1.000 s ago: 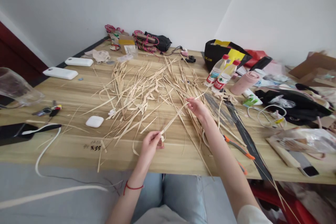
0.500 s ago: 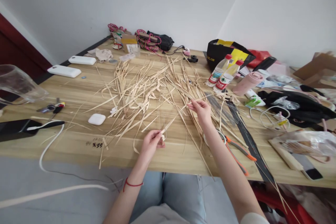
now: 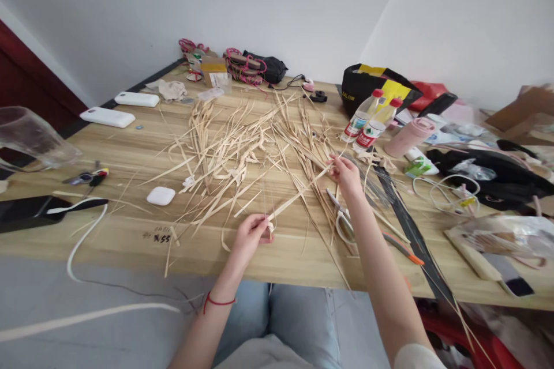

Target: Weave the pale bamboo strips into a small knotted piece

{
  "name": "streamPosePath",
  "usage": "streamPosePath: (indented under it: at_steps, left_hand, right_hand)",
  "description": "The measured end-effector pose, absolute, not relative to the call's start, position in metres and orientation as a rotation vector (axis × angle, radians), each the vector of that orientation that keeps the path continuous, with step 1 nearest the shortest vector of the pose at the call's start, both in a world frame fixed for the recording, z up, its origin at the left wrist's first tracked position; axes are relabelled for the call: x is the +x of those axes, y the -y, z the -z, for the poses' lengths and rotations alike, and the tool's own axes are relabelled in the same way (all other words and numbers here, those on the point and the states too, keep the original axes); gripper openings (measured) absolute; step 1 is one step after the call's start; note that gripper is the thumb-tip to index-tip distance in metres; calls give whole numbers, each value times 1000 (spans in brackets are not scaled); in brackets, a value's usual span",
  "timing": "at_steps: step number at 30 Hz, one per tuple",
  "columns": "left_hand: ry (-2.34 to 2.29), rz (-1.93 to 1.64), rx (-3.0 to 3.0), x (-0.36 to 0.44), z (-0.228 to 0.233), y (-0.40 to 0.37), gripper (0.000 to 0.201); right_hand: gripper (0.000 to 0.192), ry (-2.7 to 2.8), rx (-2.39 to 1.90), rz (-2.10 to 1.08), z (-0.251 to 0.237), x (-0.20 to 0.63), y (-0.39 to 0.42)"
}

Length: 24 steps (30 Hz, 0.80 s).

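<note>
A makeshift craft workroom with plain white walls. A wooden table [image 3: 130, 155] carries dried straw strips [image 3: 234, 150] heaped at 12 o'clock, scissors [image 3: 344, 222] at 3 o'clock, water bottles [image 3: 367, 118] at 2 o'clock and power banks [image 3: 108, 117] at 10 o'clock.

Wooden table [image 3: 108, 155] strewn with straw strips [image 3: 234, 150], bottles [image 3: 367, 121], scissors [image 3: 341, 216]

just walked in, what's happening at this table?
A person seated at a wooden table holds one pale straw strip stretched between both hands. The left hand pinches its near end by the table edge; the right hand grips the far end over a loose pile of strips. Scissors lie under the right forearm, and two bottles stand behind.
</note>
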<state>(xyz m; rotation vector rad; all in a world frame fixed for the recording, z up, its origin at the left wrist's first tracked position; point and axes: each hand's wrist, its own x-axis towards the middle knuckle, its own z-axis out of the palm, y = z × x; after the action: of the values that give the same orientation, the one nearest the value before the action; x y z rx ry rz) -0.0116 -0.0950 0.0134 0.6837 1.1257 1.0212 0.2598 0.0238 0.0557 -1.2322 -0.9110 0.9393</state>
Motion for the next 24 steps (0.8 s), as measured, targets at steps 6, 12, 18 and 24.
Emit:
streamPosePath:
  at_steps: [6,12,18,24]
  left_hand:
    - [-1150,-989,669,-12,-20,95,38]
    - [-1135,-939,643,-17,-29,95,36]
    - [-1090,-923,644,-20,-28,94,38]
    - [-1081,-928,649,-19,-28,94,40]
  right_hand:
    - [26,1689,-1269,-289,-60,245,3]
    - [40,2623,-1163,188,-38,229,23]
    - [41,2646,-1255,163,-29,237,14]
    - [47,2571,-1305,-100,-33,242,13]
